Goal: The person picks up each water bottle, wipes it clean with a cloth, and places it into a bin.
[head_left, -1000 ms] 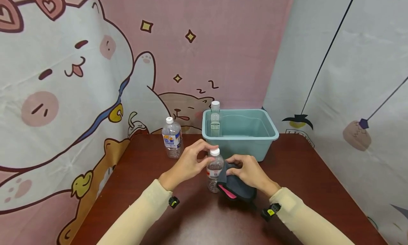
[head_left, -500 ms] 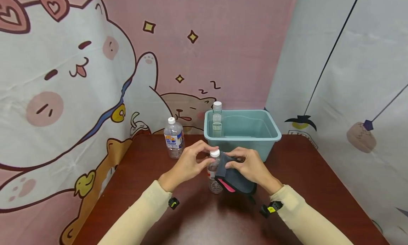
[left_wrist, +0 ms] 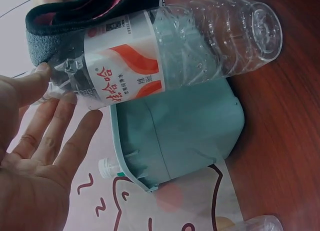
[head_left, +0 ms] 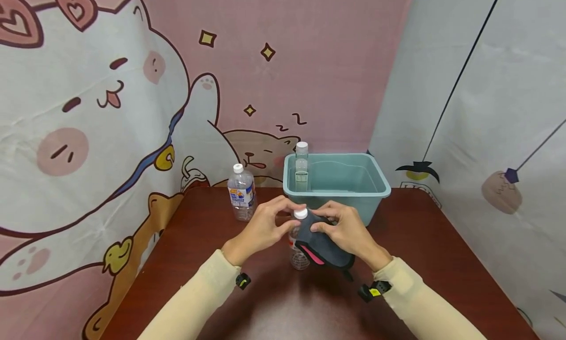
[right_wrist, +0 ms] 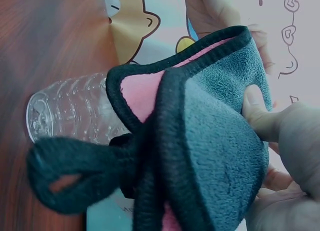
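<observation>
A clear plastic water bottle [head_left: 299,262] with a white cap stands upright on the table, its red-and-white label [left_wrist: 125,61] plain in the left wrist view. My left hand [head_left: 264,228] pinches the bottle at its cap and neck between thumb and fingers. In my right hand [head_left: 347,231] is a folded grey cleaning cloth [head_left: 326,245] with black edging, a pink underside and a black hanging loop [right_wrist: 75,173]. The cloth lies against the bottle's upper right side, just below the cap, and hides part of the label in the head view.
Behind the hands stands a light-blue plastic tub [head_left: 340,194] with an upright clear bottle [head_left: 301,168] in its left end. Another clear bottle [head_left: 241,195], with a blue-and-white label, stands at the back left of the dark red table [head_left: 424,261].
The right hand has brought the cloth up and leftward over the bottle's upper side, so more of the bottle is covered. The left hand keeps its pinch at the cap.
</observation>
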The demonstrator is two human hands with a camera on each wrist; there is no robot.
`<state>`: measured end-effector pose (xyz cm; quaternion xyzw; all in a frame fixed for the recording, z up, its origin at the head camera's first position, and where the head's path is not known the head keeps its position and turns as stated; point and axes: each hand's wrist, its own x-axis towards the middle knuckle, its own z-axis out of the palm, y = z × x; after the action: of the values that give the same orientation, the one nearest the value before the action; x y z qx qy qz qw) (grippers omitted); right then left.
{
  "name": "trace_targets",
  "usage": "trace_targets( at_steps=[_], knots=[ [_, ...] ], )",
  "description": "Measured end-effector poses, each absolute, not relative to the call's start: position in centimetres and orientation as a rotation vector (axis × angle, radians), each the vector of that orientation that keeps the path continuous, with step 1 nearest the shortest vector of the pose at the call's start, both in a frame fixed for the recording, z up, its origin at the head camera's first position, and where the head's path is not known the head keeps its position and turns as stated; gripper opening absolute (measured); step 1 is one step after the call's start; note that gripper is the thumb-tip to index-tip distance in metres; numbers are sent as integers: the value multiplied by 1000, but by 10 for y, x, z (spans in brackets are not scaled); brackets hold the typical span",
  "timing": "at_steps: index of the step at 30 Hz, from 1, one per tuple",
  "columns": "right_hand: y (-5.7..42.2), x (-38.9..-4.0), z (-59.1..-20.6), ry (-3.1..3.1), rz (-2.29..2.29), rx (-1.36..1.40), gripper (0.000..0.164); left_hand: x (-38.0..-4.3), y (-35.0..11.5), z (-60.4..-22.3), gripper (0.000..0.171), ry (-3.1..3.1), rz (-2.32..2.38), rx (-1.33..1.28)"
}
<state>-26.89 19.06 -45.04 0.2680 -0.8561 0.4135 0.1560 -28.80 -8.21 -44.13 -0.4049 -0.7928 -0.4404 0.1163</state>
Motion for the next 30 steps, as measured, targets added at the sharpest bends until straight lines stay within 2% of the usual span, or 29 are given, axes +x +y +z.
trace_targets(
  at_steps=[18,30],
  knots=[
    [202,-272,-458,-2516,1029,860,45,-288,-80,-439,38,-2356,-1357,-1183],
    [207,-278,-507,-2642,900,955,32,-289,-78,-439,35,-2348,-1353,-1188]
  ],
)
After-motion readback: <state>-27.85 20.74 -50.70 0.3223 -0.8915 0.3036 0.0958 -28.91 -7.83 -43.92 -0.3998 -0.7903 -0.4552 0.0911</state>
